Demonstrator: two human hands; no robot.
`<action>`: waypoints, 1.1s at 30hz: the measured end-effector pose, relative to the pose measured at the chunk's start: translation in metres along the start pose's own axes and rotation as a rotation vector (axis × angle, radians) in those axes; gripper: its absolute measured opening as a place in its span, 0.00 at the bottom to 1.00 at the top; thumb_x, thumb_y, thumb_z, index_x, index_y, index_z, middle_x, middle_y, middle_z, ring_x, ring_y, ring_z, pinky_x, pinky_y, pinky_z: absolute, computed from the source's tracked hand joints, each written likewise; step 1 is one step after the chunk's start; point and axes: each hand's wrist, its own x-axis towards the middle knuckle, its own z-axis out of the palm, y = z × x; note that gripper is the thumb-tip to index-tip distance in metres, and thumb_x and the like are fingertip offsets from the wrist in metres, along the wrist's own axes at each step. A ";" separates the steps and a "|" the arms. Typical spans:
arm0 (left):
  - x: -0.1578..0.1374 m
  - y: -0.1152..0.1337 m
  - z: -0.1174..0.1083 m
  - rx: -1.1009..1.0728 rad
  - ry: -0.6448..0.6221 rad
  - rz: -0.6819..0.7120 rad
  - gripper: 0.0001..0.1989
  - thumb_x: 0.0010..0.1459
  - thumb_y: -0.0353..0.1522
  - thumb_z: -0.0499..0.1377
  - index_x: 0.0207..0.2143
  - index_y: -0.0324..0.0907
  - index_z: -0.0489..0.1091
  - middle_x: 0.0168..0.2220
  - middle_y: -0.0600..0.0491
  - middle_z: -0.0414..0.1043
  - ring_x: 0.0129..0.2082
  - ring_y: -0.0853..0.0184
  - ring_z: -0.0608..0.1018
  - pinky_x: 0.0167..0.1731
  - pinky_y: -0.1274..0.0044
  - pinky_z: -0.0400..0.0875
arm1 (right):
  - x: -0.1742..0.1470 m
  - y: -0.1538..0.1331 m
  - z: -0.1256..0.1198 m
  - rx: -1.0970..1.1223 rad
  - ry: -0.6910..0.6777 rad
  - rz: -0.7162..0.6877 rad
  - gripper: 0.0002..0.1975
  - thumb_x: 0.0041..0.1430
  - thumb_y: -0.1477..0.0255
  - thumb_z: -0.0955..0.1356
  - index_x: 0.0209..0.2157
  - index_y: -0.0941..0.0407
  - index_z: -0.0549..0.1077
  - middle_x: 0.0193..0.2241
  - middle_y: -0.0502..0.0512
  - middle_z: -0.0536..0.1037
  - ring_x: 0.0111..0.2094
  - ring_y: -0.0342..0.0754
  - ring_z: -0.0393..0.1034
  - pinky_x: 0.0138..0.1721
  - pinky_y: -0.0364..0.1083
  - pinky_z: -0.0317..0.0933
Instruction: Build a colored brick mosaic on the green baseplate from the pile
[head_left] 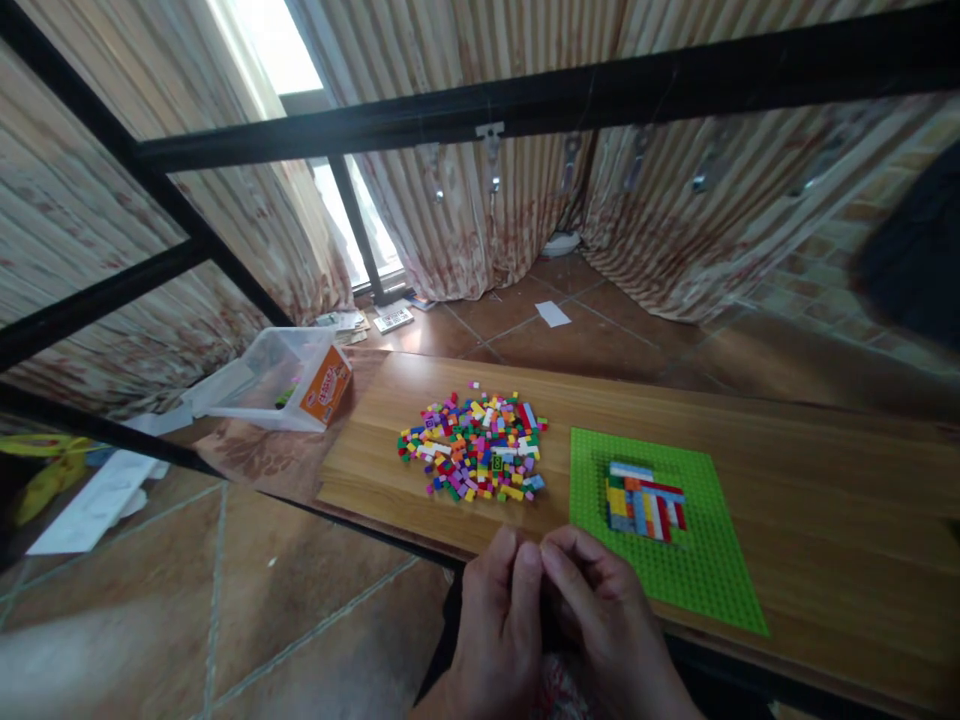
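My left hand (499, 605) and my right hand (600, 600) meet at the fingertips just over the near edge of the wooden tabletop (832, 470). Both are closed in a pinch; whatever lies between the fingertips is hidden or too small to make out. Beyond them a loose pile of small coloured building bricks (480, 450) is spread on the wood. To the right lies a green baseplate (712, 560), partly behind my right hand. A block of joined bricks (645, 505) in red, white, blue, yellow and orange is fixed on it.
A clear plastic bin (262, 400) with an orange label stands left of the pile, a few bricks inside. Dark metal bars (450, 115) cross above the far side, before striped curtains (465, 220). Papers (553, 314) lie on the tiled floor (300, 600).
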 end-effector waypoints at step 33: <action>0.109 -0.045 -0.035 1.006 0.065 0.167 0.09 0.61 0.35 0.53 0.42 0.41 0.64 0.37 0.48 0.73 0.39 0.62 0.76 0.36 0.75 0.69 | 0.157 -0.016 0.013 -1.448 -0.007 -0.647 0.09 0.59 0.70 0.63 0.36 0.55 0.74 0.35 0.56 0.75 0.36 0.49 0.70 0.36 0.46 0.58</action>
